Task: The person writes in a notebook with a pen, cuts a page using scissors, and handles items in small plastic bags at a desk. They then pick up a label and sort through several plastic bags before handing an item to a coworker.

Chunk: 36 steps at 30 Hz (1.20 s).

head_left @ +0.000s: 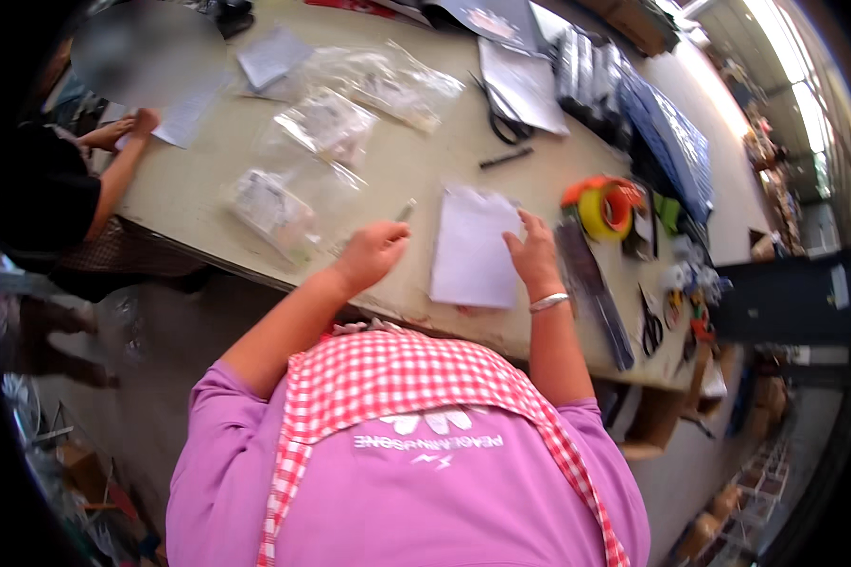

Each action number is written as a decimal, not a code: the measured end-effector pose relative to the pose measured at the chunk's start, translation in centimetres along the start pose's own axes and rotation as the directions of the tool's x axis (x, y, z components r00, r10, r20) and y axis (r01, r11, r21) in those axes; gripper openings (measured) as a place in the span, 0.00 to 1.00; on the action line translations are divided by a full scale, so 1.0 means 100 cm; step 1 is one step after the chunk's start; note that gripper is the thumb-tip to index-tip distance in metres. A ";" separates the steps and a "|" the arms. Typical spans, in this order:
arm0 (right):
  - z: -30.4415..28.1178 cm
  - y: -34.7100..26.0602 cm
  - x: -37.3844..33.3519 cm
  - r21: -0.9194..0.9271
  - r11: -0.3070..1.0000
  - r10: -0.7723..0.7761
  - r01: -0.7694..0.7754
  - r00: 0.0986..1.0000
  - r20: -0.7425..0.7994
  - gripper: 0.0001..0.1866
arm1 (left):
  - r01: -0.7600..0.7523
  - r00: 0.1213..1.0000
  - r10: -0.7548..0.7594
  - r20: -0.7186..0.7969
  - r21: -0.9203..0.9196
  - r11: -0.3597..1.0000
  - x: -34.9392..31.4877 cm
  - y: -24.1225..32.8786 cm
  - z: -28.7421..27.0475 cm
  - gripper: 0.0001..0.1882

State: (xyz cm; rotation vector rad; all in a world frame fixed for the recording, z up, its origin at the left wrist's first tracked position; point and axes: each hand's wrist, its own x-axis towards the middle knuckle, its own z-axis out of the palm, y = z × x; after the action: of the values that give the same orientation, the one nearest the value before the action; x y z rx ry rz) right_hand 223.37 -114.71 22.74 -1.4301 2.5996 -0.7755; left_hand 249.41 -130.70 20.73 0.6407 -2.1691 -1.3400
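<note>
My left hand (374, 253) is closed above the near edge of the table. A small, slim greyish thing (407, 210) shows just past its fingers; I cannot tell whether the hand holds it. To its right lies a stack of white paper (475, 248), flat on the tabletop. My right hand (535, 253) is at the right edge of that paper, its fingers apart and nothing in them. Left of my left hand is a clear plastic bag (272, 210) with pale contents. Two more such bags (327, 128) (388, 87) lie beyond it.
A dark pen-like stick (506, 159) and black-handled scissors (509, 128) lie behind the paper. Yellow and orange tape rolls (604, 210), a long dark strip (596, 293) and another pair of scissors (651, 326) are on the right. Another person's arm (123, 180) rests at the table's left.
</note>
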 end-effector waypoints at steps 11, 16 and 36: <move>0.016 -0.015 0.101 -0.099 0.980 -0.105 0.173 0.871 0.481 0.24 | 0.230 0.956 -0.235 0.175 0.045 0.972 0.101 -0.006 0.040 0.23; 0.000 -0.020 0.096 0.083 0.981 -0.192 0.174 0.865 0.463 0.19 | 0.256 0.945 -0.259 0.198 0.041 0.966 0.121 -0.006 0.049 0.29; 0.008 -0.021 0.045 -0.087 0.993 -0.072 0.078 0.995 0.067 0.36 | 0.151 0.959 -0.099 -0.267 0.181 0.972 0.216 -0.051 -0.087 0.13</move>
State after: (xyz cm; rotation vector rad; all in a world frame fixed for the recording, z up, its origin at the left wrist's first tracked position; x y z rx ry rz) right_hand 222.72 -119.57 23.85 -1.5576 2.5766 -0.6167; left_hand 239.14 -152.11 23.18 0.9877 -2.0928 -1.0389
